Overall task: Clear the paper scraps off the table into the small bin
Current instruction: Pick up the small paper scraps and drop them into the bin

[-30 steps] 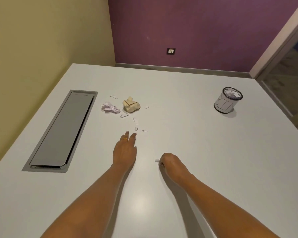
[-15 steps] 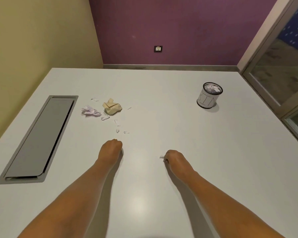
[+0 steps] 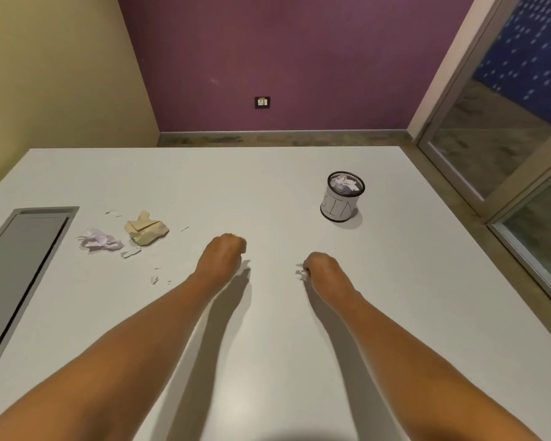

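Paper scraps (image 3: 147, 232) lie at the left of the desk (image 3: 268, 186), well apart from the small bin (image 3: 342, 198). The left hand (image 3: 223, 256) and right hand (image 3: 322, 268) each pinch a bit; they should release only above the rim.

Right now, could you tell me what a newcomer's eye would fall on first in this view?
Two bare arms reach up the middle of the white table, the left hand curled in a fist and the right hand pinching a small white scrap. Left of them lie a crumpled tan paper and a lilac paper wad among tiny shreds. The small bin, already holding paper, stands upright at far right.
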